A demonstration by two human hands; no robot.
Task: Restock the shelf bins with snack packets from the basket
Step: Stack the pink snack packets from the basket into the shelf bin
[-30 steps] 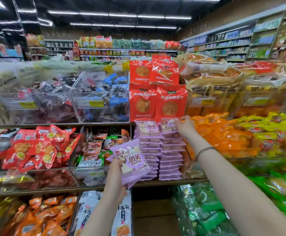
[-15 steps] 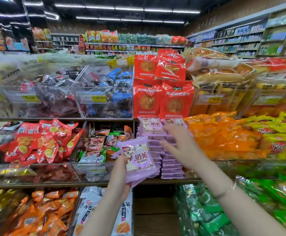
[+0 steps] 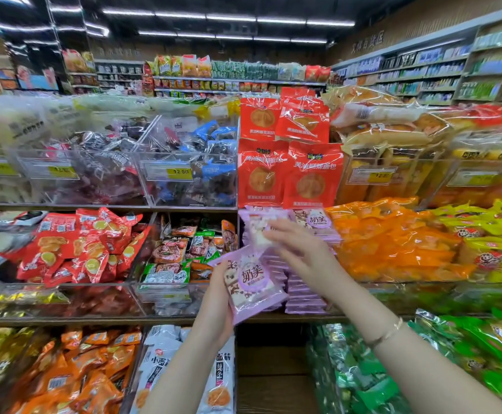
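Purple snack packets (image 3: 252, 282), small bunch, in my left hand (image 3: 217, 306), just in front of the middle shelf (image 3: 64, 319). Basket not in view. — op

Step? — lead

Mid-restock, I'd say. Two purple stacks (image 3: 303, 291) already stand on that shelf under the red bread packets (image 3: 288, 171), with orange packets (image 3: 393, 243) just beside them on the right. Looks like I'm feeding from the bunch to the stacks, one at a time. — op

Hands? — lead

Left: fingers and thumb curled round the bunch from below, firm grip. Right hand (image 3: 300, 249): fingers mostly straight, slightly spread, tips on a blurred packet (image 3: 257, 231) at the top of the left stack. Pinching it or just pressing it flat, can't tell; motion blur. — op

Next? — lead

My guess: get that one flat and square on the stack, then the right hand takes the top packet off the bunch. Stacks are tall and the film looks slippery, so light touch. No sideways shove or the column slides. — op
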